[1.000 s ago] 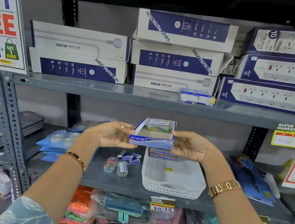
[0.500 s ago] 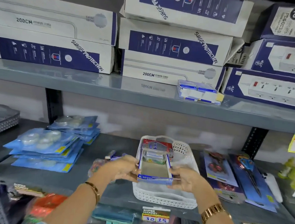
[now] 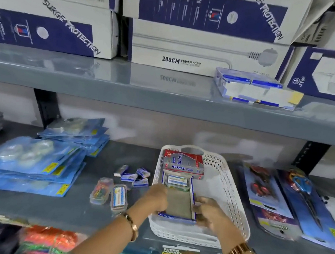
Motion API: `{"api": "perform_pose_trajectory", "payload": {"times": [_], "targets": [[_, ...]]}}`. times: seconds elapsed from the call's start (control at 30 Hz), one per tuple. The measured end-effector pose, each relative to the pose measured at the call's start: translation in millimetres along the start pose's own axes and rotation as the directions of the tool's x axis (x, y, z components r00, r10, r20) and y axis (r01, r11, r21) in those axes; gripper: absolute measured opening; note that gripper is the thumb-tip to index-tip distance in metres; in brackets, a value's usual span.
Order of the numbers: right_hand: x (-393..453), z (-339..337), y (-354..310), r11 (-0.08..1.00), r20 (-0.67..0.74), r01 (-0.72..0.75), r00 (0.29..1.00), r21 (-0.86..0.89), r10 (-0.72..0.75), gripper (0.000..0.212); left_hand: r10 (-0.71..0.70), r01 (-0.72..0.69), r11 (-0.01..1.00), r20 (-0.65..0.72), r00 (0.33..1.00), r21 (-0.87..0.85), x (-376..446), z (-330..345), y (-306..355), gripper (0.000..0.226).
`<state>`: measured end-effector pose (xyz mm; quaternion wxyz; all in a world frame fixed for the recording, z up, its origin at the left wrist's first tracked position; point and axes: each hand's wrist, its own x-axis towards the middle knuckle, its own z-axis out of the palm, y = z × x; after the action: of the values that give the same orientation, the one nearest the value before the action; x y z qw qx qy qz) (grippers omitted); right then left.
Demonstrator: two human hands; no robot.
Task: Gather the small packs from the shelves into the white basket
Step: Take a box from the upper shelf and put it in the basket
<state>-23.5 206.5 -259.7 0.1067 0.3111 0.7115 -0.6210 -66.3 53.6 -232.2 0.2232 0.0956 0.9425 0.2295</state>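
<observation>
The lower grey shelf carries the white basket, the landmark here. Just left of the basket lie several small blue packs and two clear plastic cases. Further left sit stacked blue blister packs. Right of the basket lie carded scissors. Above the basket, the upper shelf bears large power-cord boxes and a small blue-and-white bundle.
</observation>
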Motion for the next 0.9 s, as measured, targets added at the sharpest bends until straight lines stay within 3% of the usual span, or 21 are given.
{"api": "perform_pose_trajectory", "payload": {"times": [0.23,0.4,0.57,0.7,0.9], "targets": [[4,-1,-4,0.978,0.027,-0.044,0.998,-0.203,0.051,0.021,-0.031,0.032,0.997,-0.019,0.999,0.066,-1,12,7,0.03],[2,-1,-9,0.858,-0.012,-0.067,0.997,-0.509,0.071,0.019,-0.043,0.053,0.984,-0.062,0.997,0.169,-6,20,11,0.037],[-7,6,-9,0.767,-0.09,-0.029,0.995,-0.641,-0.038,0.027,-0.029,0.069,0.96,-0.15,0.988,0.271,-14,27,18,0.04],[-16,6,-10,0.757,-0.123,-0.002,0.987,-0.654,-0.104,0.037,0.004,0.048,0.973,-0.225,0.974,0.226,-22,21,17,0.04],[-34,3,-11,0.679,-0.208,0.086,0.917,-0.729,-0.34,0.038,0.082,-0.028,0.987,-0.349,0.934,0.158,-44,-4,9,0.033]]}}
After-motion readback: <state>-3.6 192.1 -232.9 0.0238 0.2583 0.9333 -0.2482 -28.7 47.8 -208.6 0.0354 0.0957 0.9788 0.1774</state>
